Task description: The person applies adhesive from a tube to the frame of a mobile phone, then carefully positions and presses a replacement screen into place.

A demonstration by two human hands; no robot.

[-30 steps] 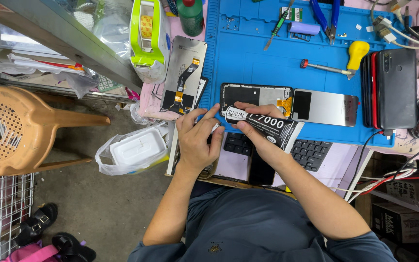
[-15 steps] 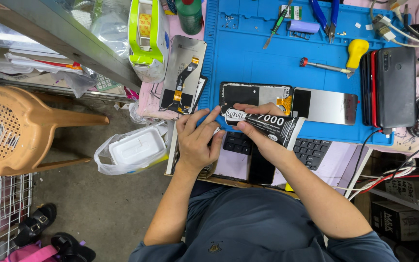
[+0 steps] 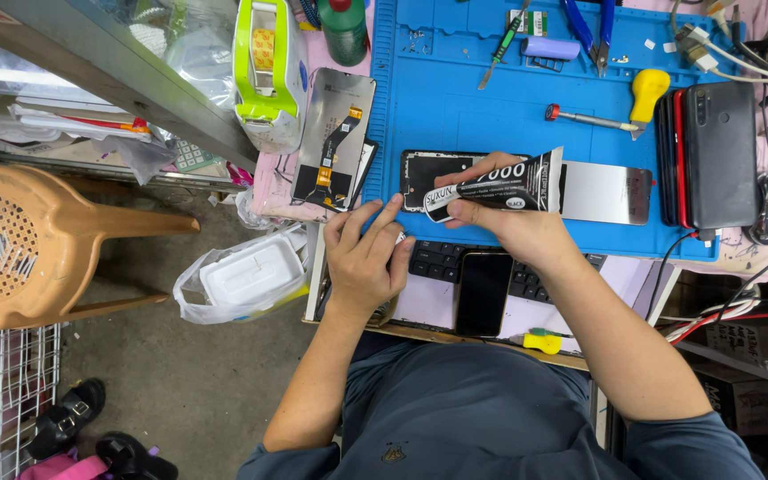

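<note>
1. the right hand [image 3: 508,222] was closed around a black-and-white glue tube [image 3: 501,185], thumb and fingers pinching its body, the tube lying nearly level with its nozzle end pointing toward the person's left.
2. the tube was held just above a phone frame [image 3: 424,169] with a dark opened back, which lay flat on the blue work mat [image 3: 455,98].
3. the left hand [image 3: 368,258] rested at the mat's near edge, fingers loosely curled and partly spread; something small and pale showed at its fingertips, but i could not tell what it was or whether it was gripped.
4. a shiny silver panel [image 3: 606,192] lay on the mat, touching the frame's right end.
5. a dark phone [image 3: 482,292] lay on a keyboard [image 3: 437,260] just below the mat, near both hands.
6. a display panel with an orange flex cable [image 3: 335,138] lay left of the mat.
7. farther off on the mat were a yellow-handled screwdriver [image 3: 633,102] and a stack of phones [image 3: 708,156] at the right edge.
</note>
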